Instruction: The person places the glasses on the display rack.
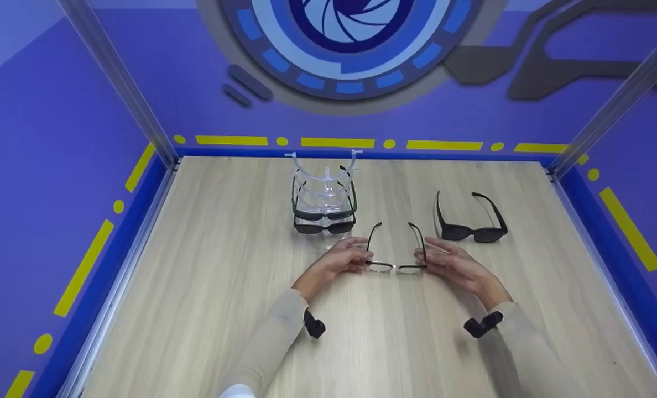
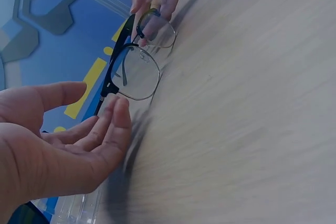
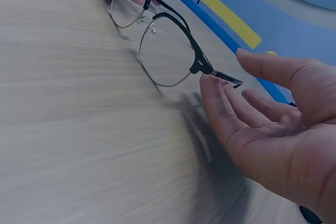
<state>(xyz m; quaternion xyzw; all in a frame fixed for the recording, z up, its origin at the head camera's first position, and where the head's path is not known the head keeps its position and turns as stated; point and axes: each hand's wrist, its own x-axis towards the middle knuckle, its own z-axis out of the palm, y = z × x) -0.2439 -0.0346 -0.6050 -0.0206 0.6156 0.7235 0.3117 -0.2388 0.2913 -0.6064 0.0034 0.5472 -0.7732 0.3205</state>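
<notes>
Eyeglasses with clear lenses and dark upper rims (image 1: 412, 267) stand at the middle of the table, temples unfolded and pointing to the back. My left hand (image 1: 339, 258) is at their left side; in the left wrist view its fingertips (image 2: 122, 109) meet the hinge corner while the thumb stays apart. On the other side is my right hand (image 1: 461, 268). Its fingertips (image 3: 210, 85) touch the right hinge corner from beneath in the right wrist view, thumb likewise raised away. Neither hand curls round the frame.
Behind my left hand rises a clear display stand (image 1: 328, 178) bearing dark green-framed glasses (image 1: 302, 214) and black sunglasses (image 1: 340, 227). Another pair of black sunglasses (image 1: 488, 236) lies unfolded on the table beyond my right hand. Blue panels (image 1: 240, 119) border the table's back and sides.
</notes>
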